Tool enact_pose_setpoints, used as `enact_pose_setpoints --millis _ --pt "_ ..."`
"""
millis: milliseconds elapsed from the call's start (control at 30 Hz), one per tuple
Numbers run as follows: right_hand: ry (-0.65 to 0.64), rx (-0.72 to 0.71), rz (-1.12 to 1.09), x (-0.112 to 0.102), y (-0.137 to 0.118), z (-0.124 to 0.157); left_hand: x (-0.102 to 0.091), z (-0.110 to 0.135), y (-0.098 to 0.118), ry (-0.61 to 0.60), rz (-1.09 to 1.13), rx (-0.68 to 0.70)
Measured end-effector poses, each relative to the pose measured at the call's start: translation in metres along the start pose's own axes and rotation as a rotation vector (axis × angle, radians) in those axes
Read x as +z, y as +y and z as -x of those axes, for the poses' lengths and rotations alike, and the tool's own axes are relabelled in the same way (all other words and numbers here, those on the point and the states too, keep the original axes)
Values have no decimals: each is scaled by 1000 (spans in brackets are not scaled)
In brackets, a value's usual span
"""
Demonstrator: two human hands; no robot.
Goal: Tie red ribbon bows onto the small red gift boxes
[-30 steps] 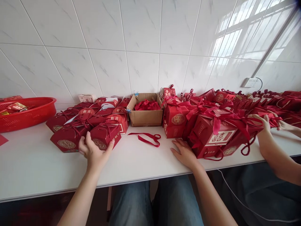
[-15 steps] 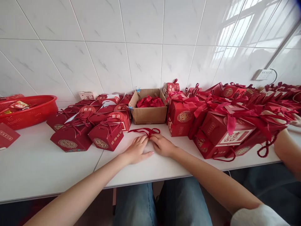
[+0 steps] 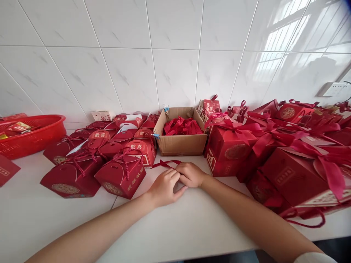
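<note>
**Both hands meet on the ribbon**

I see my left hand [image 3: 164,187] and right hand [image 3: 191,174] touching on the white table [image 3: 178,230]. The fingers curl over the near end of the red ribbon [image 3: 164,163], and I cannot tell whether they pinch it. Bare tabletop lies toward me. A cardboard box [image 3: 179,145] sits just behind, and red gift boxes [image 3: 120,179] crowd both sides.

Ribbon [image 3: 164,164] before carton [image 3: 179,145], boxes [image 3: 120,176] either side
</note>
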State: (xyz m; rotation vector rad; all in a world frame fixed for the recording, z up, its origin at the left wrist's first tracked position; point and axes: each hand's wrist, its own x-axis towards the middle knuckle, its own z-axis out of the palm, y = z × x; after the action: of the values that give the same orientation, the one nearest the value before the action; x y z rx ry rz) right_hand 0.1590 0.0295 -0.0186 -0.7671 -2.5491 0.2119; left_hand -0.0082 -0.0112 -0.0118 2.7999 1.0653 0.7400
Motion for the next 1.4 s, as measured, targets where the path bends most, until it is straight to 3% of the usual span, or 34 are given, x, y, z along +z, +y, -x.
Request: enact_pose_setpoints --millis 400,800,933,1067,1167,1200,1267,1300,1400 --pt "1 3 -157 1 9 -1 -8 -1 -10 -115 197 -86" --pt "94 80 -59 1 8 1 -9 -5 -12 -161 261 -119" --pt "141 140 3 -11 -8 4 -8 -5 -15 -167 267 -133" --pt "225 132 55 -44 -57 36 -7 -6 -16 -189 268 -102" --pt "694 61 102 -57 -98 95 -8 -7 -16 -193 218 -84" --pt "896 126 174 -55 -107 120 -8 -8 -16 -190 200 -80" --pt "1360 399 319 -46 -113 171 -8 -8 -16 -186 185 -73" --pt "1478 544 351 -40 -111 195 -8 -8 -17 -189 184 -71" --pt "1616 958 263 -33 -91 250 -8 -7 -17 -192 183 -82"
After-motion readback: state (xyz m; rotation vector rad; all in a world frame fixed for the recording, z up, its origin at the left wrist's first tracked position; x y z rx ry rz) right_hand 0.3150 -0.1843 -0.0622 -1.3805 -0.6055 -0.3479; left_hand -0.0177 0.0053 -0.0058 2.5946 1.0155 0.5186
